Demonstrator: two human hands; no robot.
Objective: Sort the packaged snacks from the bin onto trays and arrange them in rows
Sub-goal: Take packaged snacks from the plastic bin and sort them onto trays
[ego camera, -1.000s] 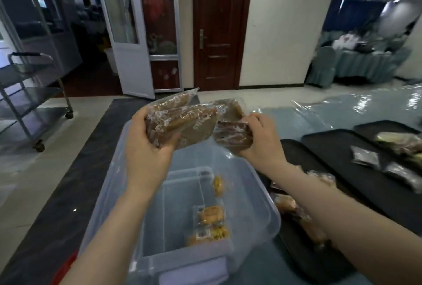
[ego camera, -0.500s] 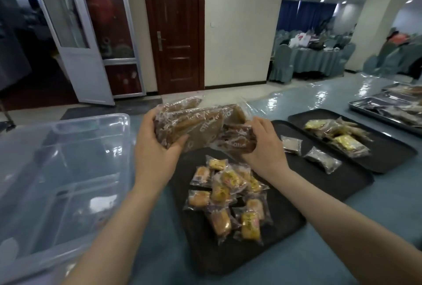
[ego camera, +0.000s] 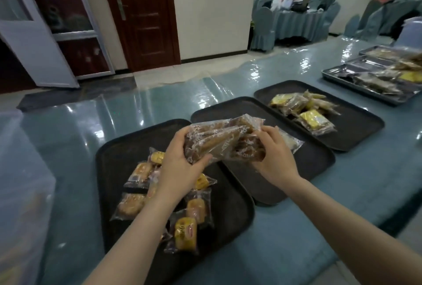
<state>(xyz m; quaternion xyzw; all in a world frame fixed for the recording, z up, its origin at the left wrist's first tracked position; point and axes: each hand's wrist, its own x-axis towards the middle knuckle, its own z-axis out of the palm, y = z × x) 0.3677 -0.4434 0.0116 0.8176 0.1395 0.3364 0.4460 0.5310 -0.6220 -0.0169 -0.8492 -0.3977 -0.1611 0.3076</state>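
Both hands hold a bundle of brown snack packets (ego camera: 219, 139) in clear wrappers above the gap between two black trays. My left hand (ego camera: 180, 163) grips the bundle's left end and my right hand (ego camera: 272, 154) holds its right end. Below my left hand, the near black tray (ego camera: 118, 152) carries a loose heap of yellow and orange cake packets (ego camera: 185, 231). The middle black tray (ego camera: 315, 161) holds a clear packet (ego camera: 293, 141) partly hidden behind my right hand. The clear plastic bin (ego camera: 20, 193) stands at the left edge, blurred.
A third black tray (ego camera: 363, 129) further right holds yellow and brown packets (ego camera: 303, 106). Metal trays (ego camera: 365, 89) with more packets sit at the far right. The table has a glossy teal plastic cover. Doors and covered chairs stand behind.
My view has swung right, from over the bin to over the black trays. Both hands have carried the brown packet bundle from above the bin to above the near and middle trays.
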